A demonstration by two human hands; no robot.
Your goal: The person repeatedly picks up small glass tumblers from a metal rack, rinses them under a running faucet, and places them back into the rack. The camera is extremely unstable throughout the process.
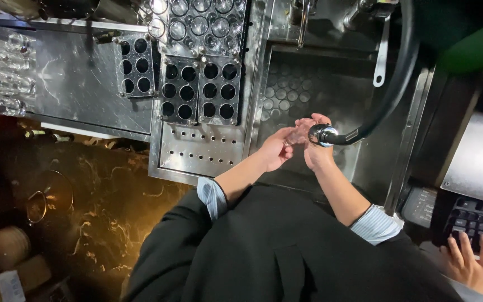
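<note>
Over the steel sink basin (308,84), my left hand (275,150) grips a small clear glass (296,137) from the left. My right hand (315,146) is curled around the chrome spray nozzle (323,135) of a black hose (393,84). Its fingertips reach over to the glass. The nozzle's tip is against the glass. Both sleeves are dark with light blue cuffs. Whether water is running cannot be made out.
Left of the sink, black racks with round holes (199,89) and a perforated steel drain board (199,148) lie on the counter. Upturned glasses (199,22) stand at the back. Another person's hand (472,266) rests on a dark keyboard (479,221) at the lower right.
</note>
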